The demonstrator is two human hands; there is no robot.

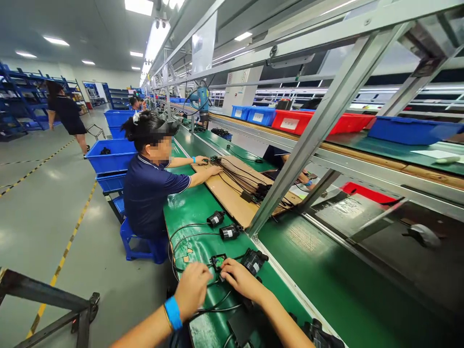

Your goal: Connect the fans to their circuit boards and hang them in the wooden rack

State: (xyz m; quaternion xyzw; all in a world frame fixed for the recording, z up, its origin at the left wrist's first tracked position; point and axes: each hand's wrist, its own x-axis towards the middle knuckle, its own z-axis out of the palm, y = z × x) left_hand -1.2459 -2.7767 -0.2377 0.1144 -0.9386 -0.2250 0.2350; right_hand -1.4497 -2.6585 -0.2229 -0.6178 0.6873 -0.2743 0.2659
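Observation:
My left hand (193,289), with a blue wristband (173,312), is curled over black cables on the green bench (197,205). My right hand (239,279) rests with bent fingers on a small black part with a green circuit board (218,261), beside a black cylindrical unit (253,261). What the fingers of either hand hold is hidden. Two more black units (216,218) (229,232) with cables lie just beyond.
A seated co-worker (150,186) in a dark shirt handles cables on a cardboard sheet (232,198). A green conveyor belt (326,275) runs at right under a metal frame (319,125). Blue bins (110,154) and red bins (293,121) stand around. A person walks at far left.

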